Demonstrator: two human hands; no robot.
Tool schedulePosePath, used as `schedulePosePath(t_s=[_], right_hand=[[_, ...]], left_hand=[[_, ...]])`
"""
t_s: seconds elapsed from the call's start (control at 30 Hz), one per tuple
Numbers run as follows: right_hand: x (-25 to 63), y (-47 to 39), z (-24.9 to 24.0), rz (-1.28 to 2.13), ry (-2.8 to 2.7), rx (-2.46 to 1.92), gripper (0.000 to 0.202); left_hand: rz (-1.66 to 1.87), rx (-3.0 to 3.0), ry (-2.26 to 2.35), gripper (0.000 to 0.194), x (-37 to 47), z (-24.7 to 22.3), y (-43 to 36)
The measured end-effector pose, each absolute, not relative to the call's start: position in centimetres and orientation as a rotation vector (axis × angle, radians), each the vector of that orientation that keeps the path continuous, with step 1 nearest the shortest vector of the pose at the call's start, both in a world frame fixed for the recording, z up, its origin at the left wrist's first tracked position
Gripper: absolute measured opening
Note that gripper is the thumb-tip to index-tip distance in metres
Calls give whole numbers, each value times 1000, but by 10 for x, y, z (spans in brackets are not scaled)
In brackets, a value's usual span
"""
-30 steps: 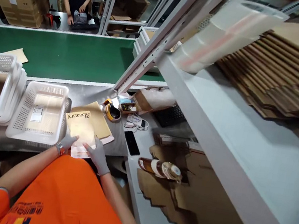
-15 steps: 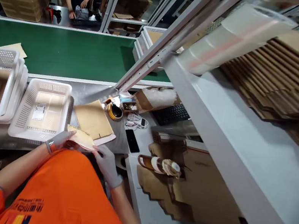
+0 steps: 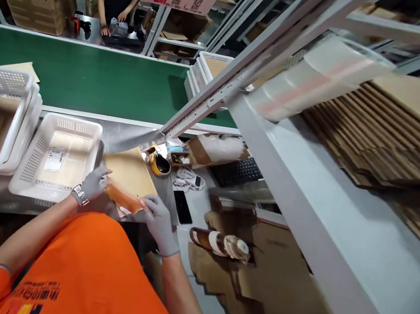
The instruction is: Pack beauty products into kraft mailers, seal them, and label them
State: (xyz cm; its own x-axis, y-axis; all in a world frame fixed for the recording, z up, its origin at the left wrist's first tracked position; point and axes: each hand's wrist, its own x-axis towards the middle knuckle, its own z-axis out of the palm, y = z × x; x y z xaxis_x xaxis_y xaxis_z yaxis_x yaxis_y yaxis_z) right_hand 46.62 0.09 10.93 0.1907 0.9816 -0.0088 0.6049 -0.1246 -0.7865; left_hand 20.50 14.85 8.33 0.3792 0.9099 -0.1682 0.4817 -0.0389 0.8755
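Note:
A kraft paper envelope [image 3: 134, 168] lies on the metal bench in front of my body. Its near part [image 3: 122, 195] is bent and tinted orange, with a bit of pale pink or white showing at the near edge; whether this is one envelope or two layers I cannot tell. My left hand [image 3: 95, 182], in a grey glove, pinches its left edge. At the right edge, the gloved fingers of my right hand [image 3: 157, 223] are closed on the paper. Just left of my left hand stands a white plastic basket [image 3: 27, 168] holding a kraft envelope with a white label [image 3: 54, 160].
Stacked white baskets [image 3: 15, 144] stand at far left. Behind runs a green conveyor belt [image 3: 104, 84]. A tape dispenser [image 3: 160, 163], phone [image 3: 182, 207] and bottle [image 3: 219, 243] lie to the right. A shelf [image 3: 307, 206] with flat cartons [image 3: 391, 145] overhangs there. Another person's hands [image 3: 113, 23] work beyond.
My hands have moved slightly apart and the paper between them has swung from pale and raised to lower and orange-tinted. My left hand is bent further upward. The view has tilted up a little.

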Motion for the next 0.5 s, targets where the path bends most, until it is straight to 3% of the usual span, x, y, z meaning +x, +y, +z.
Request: schedulePosePath(t_s=[0.1,0.3,0.5], right_hand=[[478,-1,110,809,-1445,-1772,40],[501,-7,111,855,-1522,-1770,34],[470,21,113,637,-1778,-1592,31]], left_hand=[[477,1659,1241,18,213,80,155],[499,1641,1187,11,220,74,149],[505,1823,957,11,237,83,135]])
